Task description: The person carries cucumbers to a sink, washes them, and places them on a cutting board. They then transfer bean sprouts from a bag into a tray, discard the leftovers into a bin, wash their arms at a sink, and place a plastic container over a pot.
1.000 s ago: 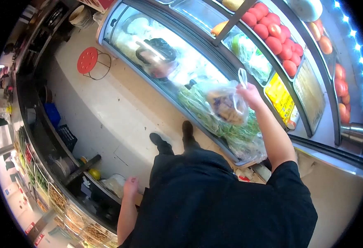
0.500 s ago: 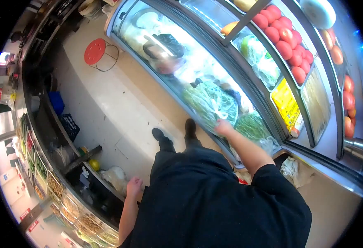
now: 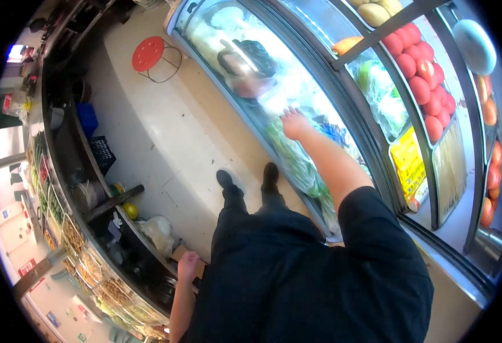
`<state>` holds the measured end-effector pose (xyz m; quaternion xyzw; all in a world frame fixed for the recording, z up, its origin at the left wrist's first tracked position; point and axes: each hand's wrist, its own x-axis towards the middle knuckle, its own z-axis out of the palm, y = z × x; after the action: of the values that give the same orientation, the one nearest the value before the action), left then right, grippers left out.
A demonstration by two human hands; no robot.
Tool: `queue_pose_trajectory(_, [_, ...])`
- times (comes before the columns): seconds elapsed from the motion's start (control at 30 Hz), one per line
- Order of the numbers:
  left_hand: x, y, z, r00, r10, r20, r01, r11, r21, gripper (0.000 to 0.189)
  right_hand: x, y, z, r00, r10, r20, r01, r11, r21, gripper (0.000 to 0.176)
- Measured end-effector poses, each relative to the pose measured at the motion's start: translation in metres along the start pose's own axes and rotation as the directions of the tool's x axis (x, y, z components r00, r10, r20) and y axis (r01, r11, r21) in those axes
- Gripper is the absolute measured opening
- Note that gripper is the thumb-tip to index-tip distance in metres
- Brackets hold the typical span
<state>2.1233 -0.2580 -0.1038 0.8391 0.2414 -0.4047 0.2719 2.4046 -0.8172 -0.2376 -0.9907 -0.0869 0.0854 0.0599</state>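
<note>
My right hand (image 3: 295,123), fingers spread and holding nothing, is over the glass-fronted display fridge (image 3: 225,91), above the bagged leafy greens (image 3: 291,148). Just past its fingertips lie pale, hazy bags, with a black plastic bag (image 3: 256,56) farther up the fridge. Part of the greens is hidden behind my right forearm. My left hand (image 3: 188,267) hangs low at my side with its fingers curled in and nothing showing in them. A pale plastic bag (image 3: 158,233) sits near it on the low shelf.
A red round stool (image 3: 148,54) stands on the floor ahead. Red tomatoes (image 3: 425,71) and a yellow packet (image 3: 408,163) fill trays on the right. On the left runs a dark counter with a black crate (image 3: 101,153) and a blue bin (image 3: 86,118) beneath.
My right hand has moved up along the fridge, away from the lower greens, and its fingers have spread. The view has shifted slightly. My left hand stays low at my side.
</note>
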Motion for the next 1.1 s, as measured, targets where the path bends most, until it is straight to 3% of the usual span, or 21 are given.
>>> queue_pose_trajectory(0.07, [-0.011,0.001,0.001,0.998,-0.053,-0.015,0.053,0.999,0.0,0.029,0.014,-0.003,-0.001,0.965,-0.069,0.253,0.094,0.992,-0.089,0.028])
queue_pose_trajectory(0.2, [-0.048,0.055,-0.004,0.995,-0.092,-0.046,0.095,0.993,0.065,0.028,0.016,-0.016,0.002,0.949,0.013,0.316,0.016,0.996,-0.089,0.027])
queue_pose_trajectory(0.33, [-0.04,0.05,-0.008,0.999,-0.01,-0.047,0.016,0.99,0.143,0.027,0.007,-0.014,-0.01,0.92,0.039,0.389,-0.004,0.996,-0.09,0.027])
queue_pose_trajectory(0.4, [-0.03,0.051,-0.014,0.999,0.043,-0.018,-0.036,0.955,0.296,0.026,-0.009,-0.015,-0.014,0.894,0.054,0.444,-0.008,0.995,-0.103,0.027])
queue_pose_trajectory(0.43, [-0.027,0.056,-0.016,0.998,0.057,-0.012,-0.051,0.951,0.305,0.026,-0.021,-0.017,-0.014,0.876,0.092,0.473,-0.05,0.994,-0.1,0.025])
queue_pose_trajectory(0.5, [-0.02,0.065,-0.02,0.995,0.087,-0.059,-0.077,0.986,0.145,0.025,-0.049,-0.023,-0.014,0.852,0.152,0.501,-0.117,0.988,-0.102,0.024])
queue_pose_trajectory(0.6, [0.002,0.078,-0.024,0.987,0.152,0.047,-0.159,0.957,0.245,0.025,-0.103,-0.026,-0.006,0.803,0.285,0.524,-0.291,0.954,-0.073,0.028])
queue_pose_trajectory(0.67, [0.012,0.095,-0.028,0.976,0.158,0.149,-0.196,0.938,0.285,0.025,-0.141,-0.026,0.012,0.82,0.41,0.399,-0.484,0.869,0.101,0.034])
queue_pose_trajectory(0.7, [0.016,0.102,-0.028,0.973,0.128,0.195,-0.181,0.941,0.287,0.025,-0.168,-0.025,0.012,0.795,0.449,0.407,-0.525,0.846,0.093,0.034])
queue_pose_trajectory(0.77, [0.03,0.101,-0.035,0.956,0.201,0.214,-0.264,0.907,0.328,0.024,-0.219,-0.032,-0.005,0.795,0.607,0.009,-0.55,0.713,0.434,0.046])
queue_pose_trajectory(0.83, [0.045,0.106,-0.046,0.939,0.264,0.221,-0.331,0.871,0.364,0.024,-0.28,-0.033,-0.029,0.591,0.803,-0.079,-0.769,0.59,0.248,0.056])
queue_pose_trajectory(0.9, [0.062,0.116,-0.051,0.968,0.226,0.109,-0.251,0.868,0.429,0.024,-0.347,-0.019,-0.02,0.285,0.958,-0.036,-0.951,0.287,0.118,0.067])
queue_pose_trajectory(0.97, [0.087,0.119,-0.055,0.974,0.199,0.106,-0.224,0.892,0.392,0.024,-0.406,-0.002,0.001,-0.03,0.996,-0.089,-0.999,-0.026,0.048,0.076])
queue_pose_trajectory(1.03, [0.091,0.126,-0.053,0.981,0.168,0.095,-0.191,0.917,0.35,0.024,-0.438,0.009,-0.01,-0.312,0.938,0.153,-0.93,-0.334,0.152,0.083])
queue_pose_trajectory(1.07, [0.091,0.135,-0.051,0.972,0.202,0.117,-0.232,0.898,0.375,0.024,-0.463,0.019,0.022,-0.318,0.934,0.16,-0.927,-0.342,0.152,0.083])
queue_pose_trajectory(1.1, [0.089,0.145,-0.049,0.962,0.235,0.137,-0.271,0.877,0.396,0.023,-0.489,0.028,0.076,-0.348,0.916,0.198,-0.825,-0.4,0.399,0.083])
